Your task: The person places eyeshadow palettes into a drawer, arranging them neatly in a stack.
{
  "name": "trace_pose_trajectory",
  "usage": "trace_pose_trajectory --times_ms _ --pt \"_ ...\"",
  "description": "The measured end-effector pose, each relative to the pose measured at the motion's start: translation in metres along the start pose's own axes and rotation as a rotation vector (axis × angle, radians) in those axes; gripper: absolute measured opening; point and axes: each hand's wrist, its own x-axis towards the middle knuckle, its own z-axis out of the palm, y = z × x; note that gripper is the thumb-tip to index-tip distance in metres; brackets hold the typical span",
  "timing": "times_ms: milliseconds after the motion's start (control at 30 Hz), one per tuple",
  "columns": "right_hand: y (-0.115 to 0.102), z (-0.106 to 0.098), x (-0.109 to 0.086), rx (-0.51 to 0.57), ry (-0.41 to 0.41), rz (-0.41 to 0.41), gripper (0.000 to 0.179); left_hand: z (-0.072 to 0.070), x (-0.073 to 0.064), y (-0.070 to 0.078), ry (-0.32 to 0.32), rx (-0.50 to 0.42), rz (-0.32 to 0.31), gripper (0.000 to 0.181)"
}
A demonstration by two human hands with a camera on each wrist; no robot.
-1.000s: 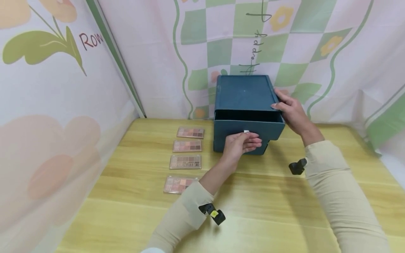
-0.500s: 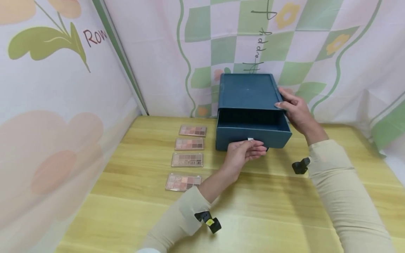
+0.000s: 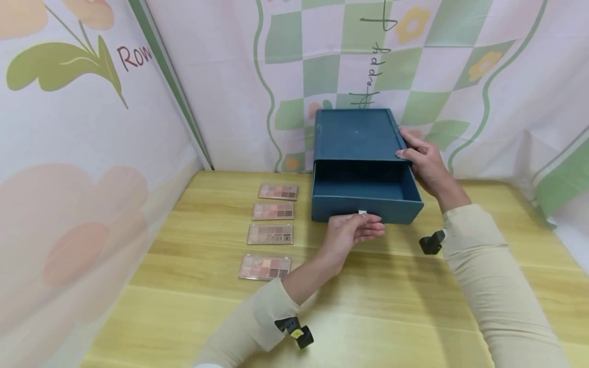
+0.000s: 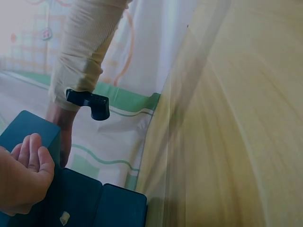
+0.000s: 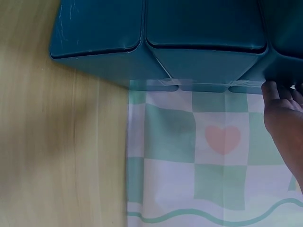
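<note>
A dark teal drawer cabinet stands at the back of the table, its top drawer pulled well out and nothing visible inside. My left hand, palm turned up, pinches the small white knob on that drawer's front. In the left wrist view, a lower drawer sits closed beneath it. My right hand rests against the cabinet's right side, thumb at the top edge and fingers along the wall. The right wrist view shows the fingers fairly straight against the side.
Several eyeshadow palettes lie in a column on the wooden table, left of the cabinet. A patterned curtain hangs close behind it, with another printed cloth along the left. Small black cameras are strapped to both sleeves.
The top drawer has slid out from slightly to widely open, my left hand moving toward me with its knob. My right hand has kept its place on the cabinet.
</note>
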Motion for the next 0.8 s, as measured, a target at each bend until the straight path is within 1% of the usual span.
trace_pose_trajectory --times_ms 167,400,600,800 --pt "0.001 0.001 0.0 -0.015 0.009 -0.002 0.071 0.0 -0.009 -0.002 -0.004 0.013 0.003 0.034" --pt "0.003 0.002 0.0 -0.004 0.009 -0.023 0.07 -0.002 -0.014 -0.003 -0.02 0.035 0.043 0.036" --pt "0.003 0.005 -0.003 0.028 0.017 -0.025 0.07 -0.001 -0.018 -0.002 -0.012 0.041 0.037 0.035" --pt "0.002 0.008 -0.005 0.034 0.044 -0.024 0.07 0.0 -0.025 -0.001 -0.029 0.054 0.034 0.036"
